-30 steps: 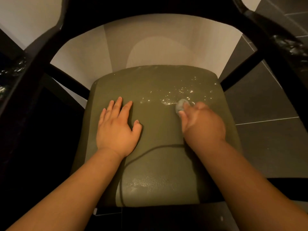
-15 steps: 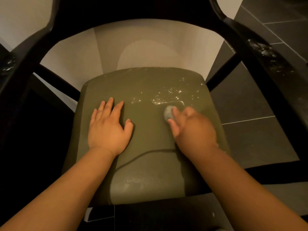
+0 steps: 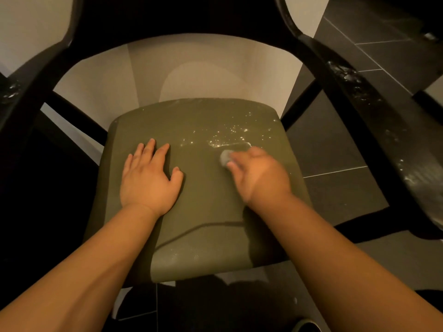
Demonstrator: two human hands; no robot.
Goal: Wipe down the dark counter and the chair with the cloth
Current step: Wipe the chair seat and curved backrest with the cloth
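Note:
A black-framed chair with an olive-green padded seat [image 3: 203, 212] fills the view below me. My left hand [image 3: 149, 178] lies flat on the seat's left half, fingers straight and spread. My right hand [image 3: 259, 176] grips a small balled grey cloth [image 3: 225, 157] and presses it on the seat's right half. Only a bit of the cloth shows past my fingers. Wet, shiny droplets [image 3: 230, 135] glisten on the seat just beyond the cloth. The dark counter is not in view.
The chair's black right armrest [image 3: 359, 97] shows wet smears, and the black left armrest [image 3: 28, 75] curves up on the other side. The dark backrest [image 3: 179, 17] arches across the top. Dark floor tiles [image 3: 335, 152] lie to the right, a pale wall behind.
My right hand has slid the cloth slightly back toward me and leftward on the seat. My left hand has stayed flat in place. The camera view shifted a little.

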